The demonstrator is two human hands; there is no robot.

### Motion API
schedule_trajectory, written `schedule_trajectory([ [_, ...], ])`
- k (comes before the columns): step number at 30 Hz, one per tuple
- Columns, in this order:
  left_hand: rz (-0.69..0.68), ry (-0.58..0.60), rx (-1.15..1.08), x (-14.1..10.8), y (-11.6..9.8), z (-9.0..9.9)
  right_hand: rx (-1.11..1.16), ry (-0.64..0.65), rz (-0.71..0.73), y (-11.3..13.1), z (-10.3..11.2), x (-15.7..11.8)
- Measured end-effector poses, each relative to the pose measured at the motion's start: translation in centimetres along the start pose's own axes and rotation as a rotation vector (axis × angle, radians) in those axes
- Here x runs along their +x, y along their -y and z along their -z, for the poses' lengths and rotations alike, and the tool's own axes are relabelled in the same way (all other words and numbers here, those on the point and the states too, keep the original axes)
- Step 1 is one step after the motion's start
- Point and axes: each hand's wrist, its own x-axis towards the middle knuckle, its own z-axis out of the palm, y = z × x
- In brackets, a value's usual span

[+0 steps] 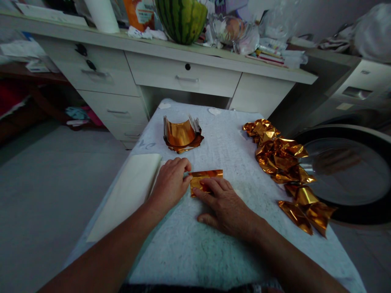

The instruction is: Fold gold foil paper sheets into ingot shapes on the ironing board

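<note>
A small rectangle of shiny gold foil paper (210, 174) lies on the cloth-covered board in front of me. My left hand (171, 179) is closed at its left edge, thumb and forefinger pinching the corner. My right hand (227, 205) rests on the foil from the right, fingers stretched flat over it and thumb on the cloth. Beyond my hands sits a curved stack of gold foil sheets (181, 134), edges turned up. A pile of folded gold foil pieces (277, 156) runs along the right side of the board.
A cream paper pad (128, 191) lies at the board's left edge, partly behind my left forearm. Ahead stands a white desk with drawers (183, 73), bearing a cut watermelon (181, 20) and clutter. On the right is a washing machine with its round door (345, 175) swung out.
</note>
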Motion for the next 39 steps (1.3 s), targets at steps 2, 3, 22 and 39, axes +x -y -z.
schedule_trajectory([
  [2,-0.028,0.024,-0.014,0.0,-0.1,0.1,0.001,0.002,-0.004,0.0,0.0,0.0],
  [3,-0.044,0.041,-0.023,0.1,-0.1,0.1,0.002,0.002,-0.004,0.1,0.0,0.0],
  [22,-0.115,0.164,-0.023,-0.5,0.3,0.0,0.044,-0.065,0.015,-0.3,-0.2,-0.4],
  [39,-0.090,0.243,-0.020,-1.3,0.5,0.1,0.123,-0.240,-0.037,-1.3,-0.6,0.2],
])
